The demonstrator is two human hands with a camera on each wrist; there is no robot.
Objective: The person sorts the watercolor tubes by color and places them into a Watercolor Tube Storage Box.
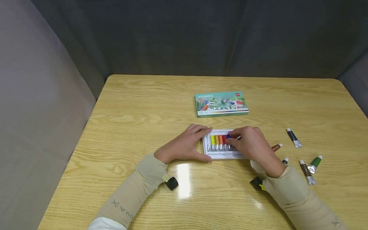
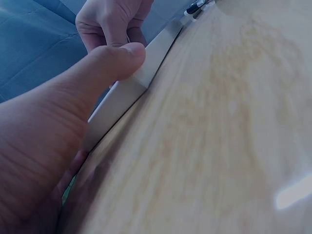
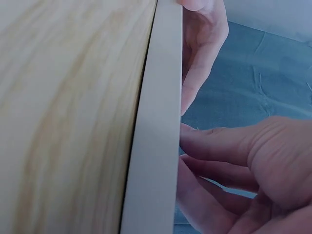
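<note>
A white tray (image 1: 222,156) lies on the table with a row of paint tubes in it, running from white through yellow, ochre, orange and red to blue. My left hand (image 1: 187,143) grips the tray's left end, thumb at the front edge and fingers at the back edge. Over the row, my right hand (image 1: 251,143) pinches the blue paint tube (image 1: 228,136) between thumb and fingers. That hand hides the right part of the tray. In the right wrist view, the tray's side wall (image 3: 153,117) blocks sight of the tubes.
Behind the tray lies a green paint box (image 1: 221,104). Loose tubes lie to the right: a black tube (image 1: 292,136), a green tube (image 1: 315,163), a dark brown tube (image 1: 307,171), a reddish-brown tube (image 1: 276,147) and another dark tube (image 1: 285,160) partly behind my right wrist.
</note>
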